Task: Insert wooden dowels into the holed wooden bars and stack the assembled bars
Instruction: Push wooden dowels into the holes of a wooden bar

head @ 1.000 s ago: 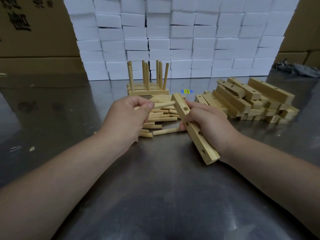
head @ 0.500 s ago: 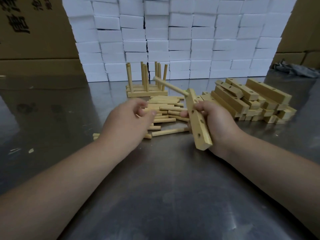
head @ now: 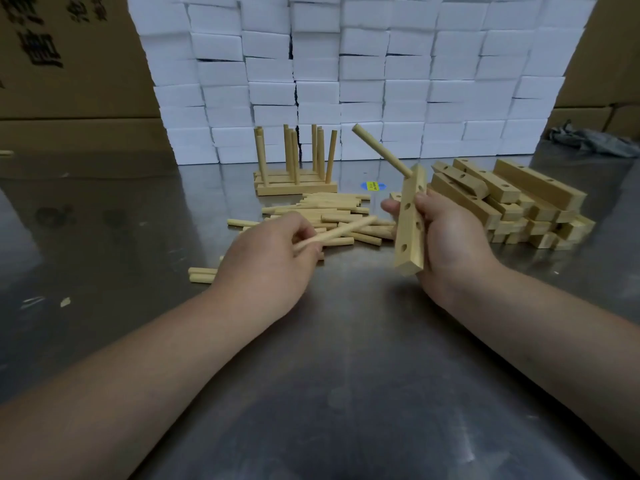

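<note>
Head | dowels (head: 329,207) on metal table (head: 346,375) | white blocks (head: 381,64) behind | maybe cardboard boxes (head: 69,81)

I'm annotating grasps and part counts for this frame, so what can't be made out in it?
All head view:
Held bar: its back face is covered by the right hand.
Inserted dowel: depth hidden inside the bar.
Loose dowel: near end buried in the left hand.
Assembled stack: bar count unclear, layers overlap.
Cardboard box: print cut by the top-left edge.
</note>
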